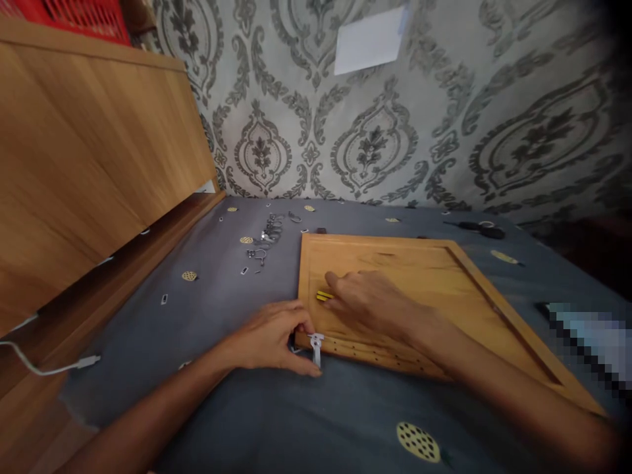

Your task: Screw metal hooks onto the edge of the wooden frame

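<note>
A wooden panel with a raised frame lies on the dark cloth, with a row of small holes along its near edge. At its near left corner, my left hand pinches a small silver metal fitting between thumb and fingers, against the edge. My right hand hovers over the panel's left part, its fingers closed around a tool with a yellow-striped end; the rest of that tool is hidden by the hand. Several similar metal fittings lie in a loose pile beyond my left hand.
A wooden cabinet stands along the left side, with a red basket on top. A white cable lies at the lower left. A black-handled tool lies at the back right, and a pixelated device at the right. Patterned wall closes the back.
</note>
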A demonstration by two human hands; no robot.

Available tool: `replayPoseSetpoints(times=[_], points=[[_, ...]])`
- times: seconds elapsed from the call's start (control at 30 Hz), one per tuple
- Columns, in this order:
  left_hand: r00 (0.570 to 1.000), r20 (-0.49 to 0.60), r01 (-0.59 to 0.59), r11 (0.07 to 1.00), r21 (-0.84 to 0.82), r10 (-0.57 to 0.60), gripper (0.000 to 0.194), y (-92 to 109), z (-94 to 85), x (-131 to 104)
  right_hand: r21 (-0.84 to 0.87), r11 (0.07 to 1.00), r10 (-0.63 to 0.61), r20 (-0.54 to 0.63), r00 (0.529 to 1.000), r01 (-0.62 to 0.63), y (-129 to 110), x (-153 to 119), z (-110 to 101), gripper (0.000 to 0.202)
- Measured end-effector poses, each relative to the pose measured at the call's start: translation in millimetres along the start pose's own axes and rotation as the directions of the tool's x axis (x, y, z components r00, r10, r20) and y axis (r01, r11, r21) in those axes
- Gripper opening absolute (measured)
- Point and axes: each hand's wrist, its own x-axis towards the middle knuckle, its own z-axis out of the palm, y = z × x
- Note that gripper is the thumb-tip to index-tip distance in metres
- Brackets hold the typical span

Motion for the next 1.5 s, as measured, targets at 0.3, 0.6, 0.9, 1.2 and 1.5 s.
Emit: replayPoseSetpoints(times=[0.3,0.6,0.9,1.2,1.5], points=[[1.0,0.008,0.021,1.0,0.018,-0.021,0.047,0.0,0.1,-0.5,0.206,0.963,-0.162,-0.066,0.985,0.172,-40.9,75.0,-12.6,0.022],[0.999,0.012,0.032,0.999,0.032,-0.032,0.044,0.2,-1.5,0.7,0.28,0.938,-0.198,-0.055,0.979,0.205,-71.6,118.6,3.0,0.033],[0.997,-0.041,-0.065,0.996,0.055,0.068,0.026,-18.4,8.6,-2.8,0.377,0.916,-0.123,-0.05,0.991,0.133,-71.7,117.0,6.8,0.017],[0.997,-0.081,-0.018,0.999,0.047,0.021,0.027,-17.8,15.3,-4.3,0.667,0.717,-0.013,-0.279,0.96,0.203,-43.9,72.4,2.6,0.017],[0.995,-0.094,-0.021,0.999,-0.026,0.019,0.03,-13.5,16.3,-5.6,0.943,0.174,0.116,-0.305,0.945,0.283,-16.9,-12.0,24.0,0.019]])
